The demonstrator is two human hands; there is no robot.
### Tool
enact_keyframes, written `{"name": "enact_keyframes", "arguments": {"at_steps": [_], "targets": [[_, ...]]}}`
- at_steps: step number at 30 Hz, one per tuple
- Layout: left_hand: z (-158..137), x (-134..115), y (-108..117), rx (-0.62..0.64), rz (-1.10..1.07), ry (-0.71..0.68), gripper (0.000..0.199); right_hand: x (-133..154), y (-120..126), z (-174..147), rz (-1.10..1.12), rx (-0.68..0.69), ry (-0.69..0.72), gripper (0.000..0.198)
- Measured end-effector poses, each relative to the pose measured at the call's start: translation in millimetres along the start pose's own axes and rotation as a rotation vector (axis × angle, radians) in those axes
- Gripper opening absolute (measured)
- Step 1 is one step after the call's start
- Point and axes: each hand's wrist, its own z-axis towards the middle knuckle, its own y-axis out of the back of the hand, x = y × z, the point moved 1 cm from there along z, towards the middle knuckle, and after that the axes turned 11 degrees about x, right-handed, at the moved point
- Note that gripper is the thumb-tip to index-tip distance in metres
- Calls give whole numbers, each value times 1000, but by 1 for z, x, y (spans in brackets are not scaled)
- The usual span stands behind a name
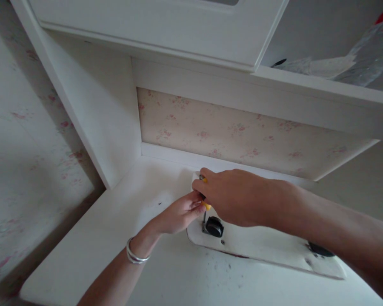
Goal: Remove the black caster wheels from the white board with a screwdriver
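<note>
A screwdriver with a yellow and black handle stands upright between my hands, largely covered by fingers. My right hand is closed around the upper handle. The thumb and fingers of my left hand pinch the handle lower down. Its thin shaft runs down to the mounting plate beside a black caster wheel. That caster sits on a white board with rounded corners, lying on the white desk. Another black caster shows partly under my right forearm. The screwdriver's tip is too small to make out clearly.
A white cabinet overhangs the desk, with an upright side panel at left. Floral wallpaper shows behind. Clear plastic with a red part lies on the upper right shelf. Small dark specks dot the desk near the board.
</note>
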Motion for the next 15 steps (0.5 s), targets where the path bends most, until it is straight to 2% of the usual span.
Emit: {"name": "enact_keyframes", "arguments": {"at_steps": [3, 7, 10, 13, 15], "targets": [[1, -2, 2, -102, 150, 23, 14, 1, 3, 0, 48, 10, 48, 28], [4, -3, 1, -213, 325, 19, 18, 8, 10, 5, -101, -46, -105, 17], [3, -2, 0, -139, 188, 13, 18, 9, 10, 5, -109, -31, -146, 16], [2, 0, 0, -28, 14, -3, 19, 5, 6, 3, -83, -52, -74, 21], [2, -1, 1, -68, 29, 6, 18, 2, 4, 3, -68, -63, -70, 21]]}}
